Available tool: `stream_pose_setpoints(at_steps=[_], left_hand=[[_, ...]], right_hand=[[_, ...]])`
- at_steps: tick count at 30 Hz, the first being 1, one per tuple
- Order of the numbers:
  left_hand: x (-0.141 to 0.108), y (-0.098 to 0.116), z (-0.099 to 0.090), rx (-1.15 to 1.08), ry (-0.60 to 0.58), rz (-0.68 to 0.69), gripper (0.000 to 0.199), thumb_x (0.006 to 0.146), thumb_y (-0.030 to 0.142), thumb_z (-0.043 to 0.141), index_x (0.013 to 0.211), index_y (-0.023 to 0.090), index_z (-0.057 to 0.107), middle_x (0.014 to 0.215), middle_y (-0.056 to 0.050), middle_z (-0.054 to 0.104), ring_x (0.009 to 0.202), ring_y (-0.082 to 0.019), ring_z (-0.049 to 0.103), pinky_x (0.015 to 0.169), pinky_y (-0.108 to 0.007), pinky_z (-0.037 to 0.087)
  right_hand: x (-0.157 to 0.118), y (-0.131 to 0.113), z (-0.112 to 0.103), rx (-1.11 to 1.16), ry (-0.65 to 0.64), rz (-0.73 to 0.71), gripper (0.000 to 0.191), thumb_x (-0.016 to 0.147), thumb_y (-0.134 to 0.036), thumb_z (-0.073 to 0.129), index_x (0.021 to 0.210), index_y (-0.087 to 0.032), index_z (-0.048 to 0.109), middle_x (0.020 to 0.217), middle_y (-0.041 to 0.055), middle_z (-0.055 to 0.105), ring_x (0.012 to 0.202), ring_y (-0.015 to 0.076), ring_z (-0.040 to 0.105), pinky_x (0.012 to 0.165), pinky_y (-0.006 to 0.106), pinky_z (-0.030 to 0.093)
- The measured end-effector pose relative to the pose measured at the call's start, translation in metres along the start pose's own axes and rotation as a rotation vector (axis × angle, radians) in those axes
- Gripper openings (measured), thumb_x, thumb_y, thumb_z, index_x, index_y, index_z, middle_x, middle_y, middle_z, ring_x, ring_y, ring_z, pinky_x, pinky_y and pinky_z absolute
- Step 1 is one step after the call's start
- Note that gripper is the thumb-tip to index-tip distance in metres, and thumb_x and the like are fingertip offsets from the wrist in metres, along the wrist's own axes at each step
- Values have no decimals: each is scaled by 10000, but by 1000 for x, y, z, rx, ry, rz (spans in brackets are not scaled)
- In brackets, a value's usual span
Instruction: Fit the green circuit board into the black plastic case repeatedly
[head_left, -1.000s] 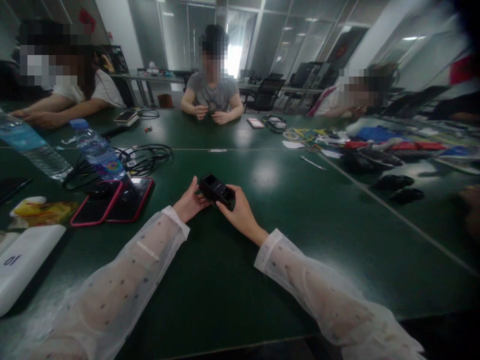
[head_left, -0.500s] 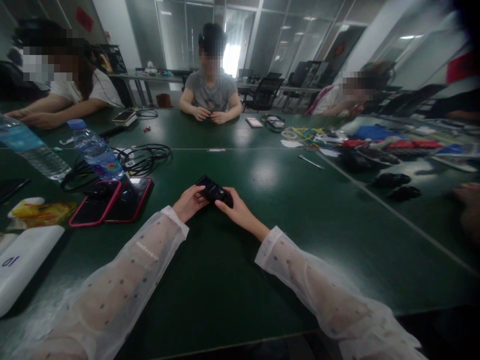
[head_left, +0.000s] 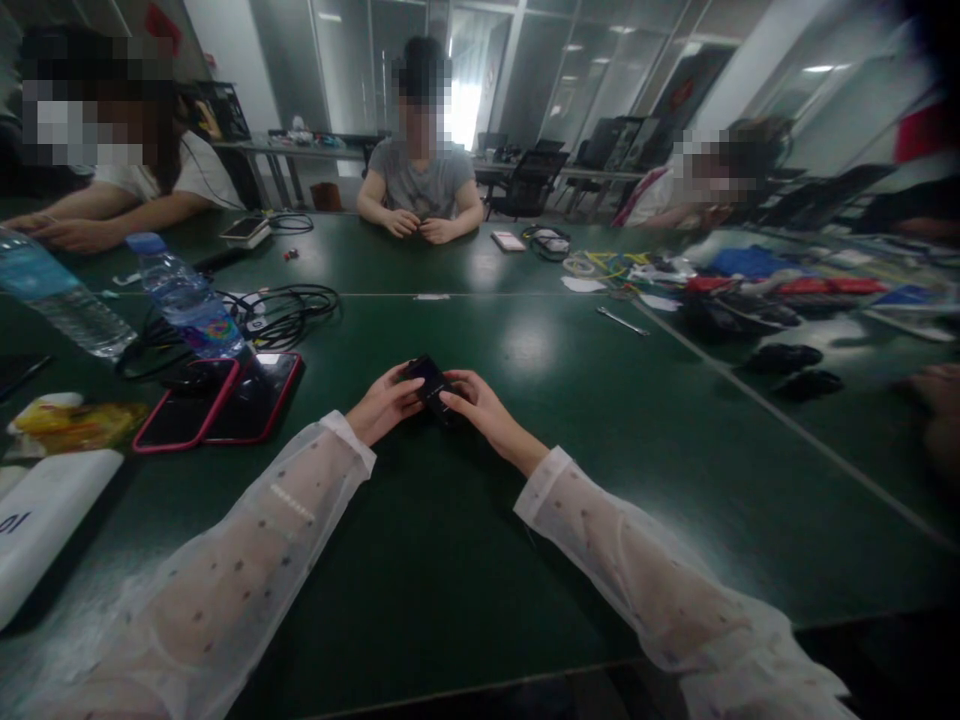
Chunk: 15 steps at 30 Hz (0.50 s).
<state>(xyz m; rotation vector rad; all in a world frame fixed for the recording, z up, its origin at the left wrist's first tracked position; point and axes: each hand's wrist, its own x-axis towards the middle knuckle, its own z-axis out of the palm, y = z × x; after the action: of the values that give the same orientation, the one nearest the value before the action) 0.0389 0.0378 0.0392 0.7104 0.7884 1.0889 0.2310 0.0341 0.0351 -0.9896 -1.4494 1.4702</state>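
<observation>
Both of my hands hold a small black handheld device with a dark screen (head_left: 430, 383), just above the green table (head_left: 420, 560). My left hand (head_left: 388, 402) grips its left side, thumb lying on the front face. On the right side my right hand (head_left: 480, 408) is closed round it, thumb pressed on the lower front. Faint light marks show on the face; its exact kind is unclear. Fingers hide its edges and back.
To the left lie two red-cased phones (head_left: 259, 400), a water bottle (head_left: 184, 300), black cables (head_left: 300, 310) and a white case (head_left: 56, 520). A wrench (head_left: 622, 320) and a pile of cables and tools (head_left: 780, 285) lie right. A person (head_left: 421, 185) sits opposite.
The black device has turned to stand more steeply, and its screen marks show less. My left hand has shifted slightly right and up along it; my right thumb has moved on its face.
</observation>
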Motion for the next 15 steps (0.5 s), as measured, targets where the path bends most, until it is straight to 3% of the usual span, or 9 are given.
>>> stream_pose_setpoints(at_steps=[8,15], left_hand=[[5,-13,-2,320,-1,101,860,630,207,863,1350,174,392,1070,-122,634,958,-233,647,878,-445,522],[4,-11,-3,305,-2,87,860,590,183,873,1336,143,445,1044,-126,659,996,-246,630,976,-478,434]], right_hand=[[1,4,-4,76,73,-32,451,762,-396,733,1134,-241,529,1059,43,622,966,187,611,842,349,497],[-1,1,-5,84,38,-24,446,767,-382,735,1132,-238,524,1058,48,631,955,188,617,831,357,499]])
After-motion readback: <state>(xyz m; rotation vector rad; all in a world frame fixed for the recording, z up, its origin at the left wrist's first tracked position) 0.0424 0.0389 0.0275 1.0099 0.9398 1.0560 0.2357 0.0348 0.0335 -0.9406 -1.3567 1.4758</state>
